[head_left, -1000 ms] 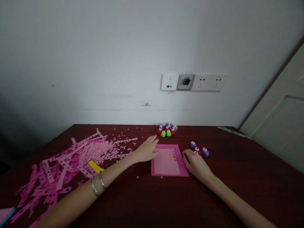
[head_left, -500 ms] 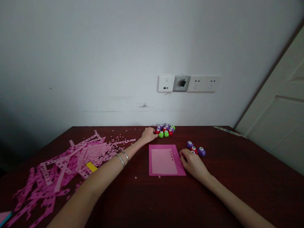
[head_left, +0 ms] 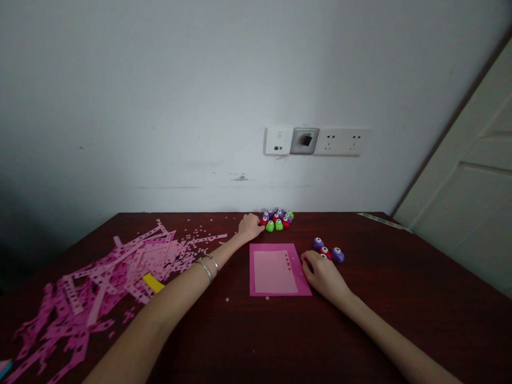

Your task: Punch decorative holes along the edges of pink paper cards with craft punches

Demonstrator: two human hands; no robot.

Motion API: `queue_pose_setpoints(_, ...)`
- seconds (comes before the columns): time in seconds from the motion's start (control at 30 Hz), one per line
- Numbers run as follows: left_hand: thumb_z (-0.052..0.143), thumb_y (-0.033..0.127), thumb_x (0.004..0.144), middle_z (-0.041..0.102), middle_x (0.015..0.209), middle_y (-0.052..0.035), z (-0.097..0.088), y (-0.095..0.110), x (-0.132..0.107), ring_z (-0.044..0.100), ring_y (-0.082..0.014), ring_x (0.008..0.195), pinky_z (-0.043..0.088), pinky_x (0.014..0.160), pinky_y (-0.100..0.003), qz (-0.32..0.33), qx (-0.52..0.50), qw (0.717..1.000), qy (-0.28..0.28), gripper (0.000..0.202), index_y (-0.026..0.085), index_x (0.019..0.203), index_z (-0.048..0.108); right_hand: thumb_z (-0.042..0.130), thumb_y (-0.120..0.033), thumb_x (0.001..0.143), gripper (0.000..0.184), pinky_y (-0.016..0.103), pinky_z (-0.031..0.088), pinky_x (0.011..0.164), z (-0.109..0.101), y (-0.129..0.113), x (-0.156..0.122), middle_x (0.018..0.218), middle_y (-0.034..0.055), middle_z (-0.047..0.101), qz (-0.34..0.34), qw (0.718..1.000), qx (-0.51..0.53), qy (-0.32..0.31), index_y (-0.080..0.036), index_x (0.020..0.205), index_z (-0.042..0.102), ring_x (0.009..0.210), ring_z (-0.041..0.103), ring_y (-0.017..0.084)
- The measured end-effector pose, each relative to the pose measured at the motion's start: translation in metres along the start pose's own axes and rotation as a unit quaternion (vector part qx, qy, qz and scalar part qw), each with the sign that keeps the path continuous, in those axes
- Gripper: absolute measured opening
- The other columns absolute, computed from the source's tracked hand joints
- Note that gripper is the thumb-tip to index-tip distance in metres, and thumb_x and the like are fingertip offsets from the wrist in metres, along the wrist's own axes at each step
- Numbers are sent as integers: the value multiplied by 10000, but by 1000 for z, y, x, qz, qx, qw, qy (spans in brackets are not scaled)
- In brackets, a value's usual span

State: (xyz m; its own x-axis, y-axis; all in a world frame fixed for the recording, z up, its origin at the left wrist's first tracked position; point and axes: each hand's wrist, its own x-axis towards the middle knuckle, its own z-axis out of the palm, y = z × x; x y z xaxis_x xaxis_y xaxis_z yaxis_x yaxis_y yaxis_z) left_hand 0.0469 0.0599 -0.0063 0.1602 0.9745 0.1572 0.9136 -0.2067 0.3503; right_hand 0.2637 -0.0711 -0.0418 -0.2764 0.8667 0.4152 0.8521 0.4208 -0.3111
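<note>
Left hand point(head_left: 250, 226) at punch cluster point(head_left: 277, 219) — right hand point(head_left: 322, 274) beside paper point(head_left: 276, 269).

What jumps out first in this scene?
A heap of pink punched paper strips sprawls over the left side of the dark table. Near the far edge, the left hand touches a cluster of small coloured punches. The right hand rests at the right edge of a pink sheet.
</note>
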Motion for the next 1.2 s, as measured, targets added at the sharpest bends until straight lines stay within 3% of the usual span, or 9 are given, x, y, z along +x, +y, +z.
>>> queue_pose_setpoints(0.27,613,337,686,675,824,-71,1,-5,-1,602,-207,838,421,656,-244,-7,-37,999,25,187,172,751,669,370,-143,831,192,278,409,663,-1,-1,0,768,63,596,2,1000,5,-3,-160,787,556,694,567,179)
queue_pose_setpoints(0.43,605,332,673,673,889,-54,-6,-14,-8,593,-185,845,414,692,-238,9,-67,996,54,232,161,820,660,371,-148,830,192,279,415,665,-2,0,0,770,63,599,4,1000,8,-8,-160,790,558,697,570,180)
queue_pose_setpoints(0.67,611,307,650,663,794,-31,-20,-20,-39,590,-163,768,425,716,-262,106,-170,973,114,189,154,756,645,370,-151,831,199,284,417,664,0,1,0,765,68,606,-3,1000,-1,-1,-160,786,564,691,573,183)
queue_pose_setpoints(0.93,603,259,676,653,827,-22,-33,-6,-85,584,-154,776,435,722,-273,149,-230,959,74,144,171,785,634,378,-150,836,189,278,419,661,-2,-1,-1,777,68,602,5,1000,-9,-7,-152,803,564,701,576,180)
queue_pose_setpoints(1.2,607,222,676,650,816,-22,-34,7,-99,582,-150,777,440,743,-281,161,-231,959,45,123,164,780,635,393,-191,844,214,293,440,667,-10,-4,0,788,73,625,9,999,45,-9,-147,816,600,703,577,179)
